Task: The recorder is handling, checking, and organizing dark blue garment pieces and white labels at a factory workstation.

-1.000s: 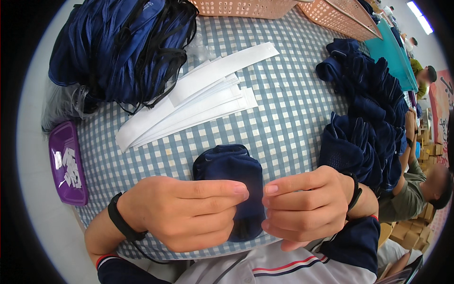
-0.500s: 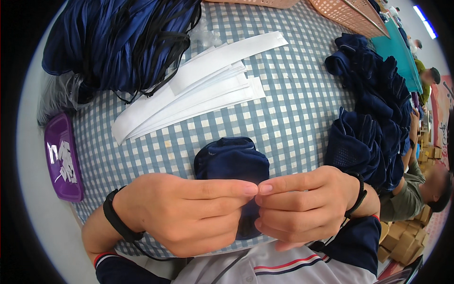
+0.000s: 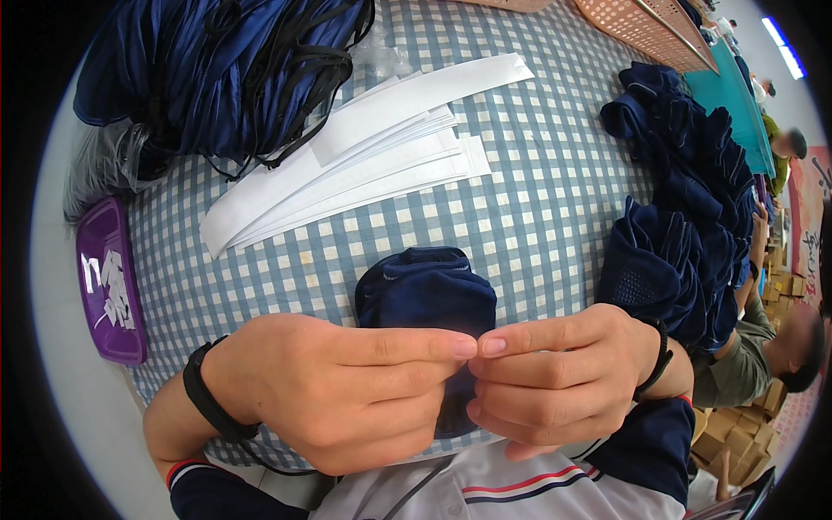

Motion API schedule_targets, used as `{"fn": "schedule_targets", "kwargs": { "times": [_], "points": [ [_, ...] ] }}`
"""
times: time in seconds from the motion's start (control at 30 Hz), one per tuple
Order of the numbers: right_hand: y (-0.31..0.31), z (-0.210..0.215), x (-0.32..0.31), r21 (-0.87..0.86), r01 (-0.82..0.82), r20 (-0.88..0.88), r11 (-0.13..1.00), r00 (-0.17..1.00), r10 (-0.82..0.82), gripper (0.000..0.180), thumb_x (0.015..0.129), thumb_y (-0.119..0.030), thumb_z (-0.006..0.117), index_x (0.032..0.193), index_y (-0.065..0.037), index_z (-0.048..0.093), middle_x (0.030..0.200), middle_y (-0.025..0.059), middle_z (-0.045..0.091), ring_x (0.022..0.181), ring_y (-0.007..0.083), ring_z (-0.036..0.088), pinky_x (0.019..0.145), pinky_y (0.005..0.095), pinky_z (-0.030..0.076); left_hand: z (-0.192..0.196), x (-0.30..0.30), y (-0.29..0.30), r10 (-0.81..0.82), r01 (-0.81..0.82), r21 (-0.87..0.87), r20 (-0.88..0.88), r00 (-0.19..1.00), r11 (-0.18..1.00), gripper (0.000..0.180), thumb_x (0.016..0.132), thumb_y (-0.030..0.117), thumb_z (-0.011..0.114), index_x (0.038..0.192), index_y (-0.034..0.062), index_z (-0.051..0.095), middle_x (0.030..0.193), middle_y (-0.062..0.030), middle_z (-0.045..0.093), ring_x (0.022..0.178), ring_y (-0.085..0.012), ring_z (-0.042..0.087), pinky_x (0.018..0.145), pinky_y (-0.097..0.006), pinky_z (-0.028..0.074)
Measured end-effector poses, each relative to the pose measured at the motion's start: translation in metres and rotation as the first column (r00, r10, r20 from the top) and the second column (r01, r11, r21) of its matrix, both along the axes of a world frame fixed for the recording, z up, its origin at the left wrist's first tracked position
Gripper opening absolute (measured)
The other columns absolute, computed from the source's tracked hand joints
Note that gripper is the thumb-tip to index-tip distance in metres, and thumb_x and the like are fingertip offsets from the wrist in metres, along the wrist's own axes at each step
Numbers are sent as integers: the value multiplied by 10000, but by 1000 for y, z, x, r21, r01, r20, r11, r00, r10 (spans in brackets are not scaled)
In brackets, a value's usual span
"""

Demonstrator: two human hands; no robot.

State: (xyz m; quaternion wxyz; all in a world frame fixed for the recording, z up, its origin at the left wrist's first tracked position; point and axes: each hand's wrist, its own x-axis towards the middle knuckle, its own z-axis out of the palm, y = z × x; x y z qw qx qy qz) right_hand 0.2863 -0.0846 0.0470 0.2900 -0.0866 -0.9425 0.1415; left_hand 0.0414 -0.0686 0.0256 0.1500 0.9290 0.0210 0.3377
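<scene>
My left hand (image 3: 347, 390) and my right hand (image 3: 563, 373) meet at the fingertips just in front of my body. Both are closed in a pinch, fingers curled under, and whatever sits between the tips is hidden or too small to make out. Beneath and just beyond them lies a folded dark blue fabric piece (image 3: 425, 295) with pale stitching near its far edge. My hands cover its near part, so I cannot tell whether they touch it.
A blue-grey checked cloth (image 3: 537, 234) covers the table. White paper strips (image 3: 373, 147) lie fanned behind the fabric. Blue fabric with black cords (image 3: 217, 78) heaps far left, above a purple tray (image 3: 108, 286) of white scraps. More dark blue pieces (image 3: 685, 208) pile right, near a pink basket (image 3: 650, 30).
My hands hold almost the same pinched pose, fingertips still together. The whole view has shifted very slightly; the fabric piece and paper strips stay in place on the table.
</scene>
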Motion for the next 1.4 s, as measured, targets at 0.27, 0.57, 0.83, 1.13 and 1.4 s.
{"fn": "schedule_targets", "kwargs": {
  "times": [0.27, 0.57, 0.83, 1.13, 1.4],
  "points": [
    [-1, -1, 0, 0, 9, -3, 1000, 1000, -9, 250, 930, -262, 575, 857, -66, 712, 910, 36, 658, 872, 164, 649, 923, 335, 575, 0, 1, 0, 7, -7, -1, 9, 1000, 1000, 86, 754, 47, 645, 672, 71, 629, 755, -28, 676, 769, -145, 680, 952, -303, 536],
    [-1, -1, -1, 7, 9, 7, 1000, 1000, -9, 255, 920, -285, 585, 856, -72, 711, 910, 34, 662, 871, 167, 651, 909, 329, 575, -2, 2, 0, 1, -1, 0, 16, 1000, 1000, 94, 755, 46, 644, 665, 67, 627, 739, -22, 672, 756, -134, 677, 950, -297, 534],
    [-1, 0, -1, 9, 4, 17, 1000, 1000, -4, 255, 917, -290, 591, 852, -75, 710, 917, 32, 664, 867, 169, 657, 901, 327, 574, -1, 2, 0, -2, 2, 1, 15, 1000, 1000, 102, 758, 45, 642, 660, 60, 617, 742, -33, 669, 763, -149, 678, 935, -303, 542],
    [0, 2, 2, 26, 11, 37, 1000, 999, -12, 283, 922, -330, 596, 886, -80, 724, 944, 29, 661, 896, 195, 658, 900, 359, 565, 9, -3, 4, 16, -14, 24, -53, 998, 1000, 70, 749, 58, 658, 807, 96, 666, 785, -15, 664, 725, -148, 654, 847, -292, 544],
    [4, 5, 15, 40, 245, -7, 969, 970, -245, 351, 914, -431, 607, 1064, -146, 747, 902, 7, 652, 828, 187, 647, 752, 350, 536, 17, -11, -7, 295, -295, 34, -17, 955, 955, 261, 714, 132, 724, 972, 170, 719, 746, 20, 606, 620, -113, 554, 535, -244, 416]
  ]
}}
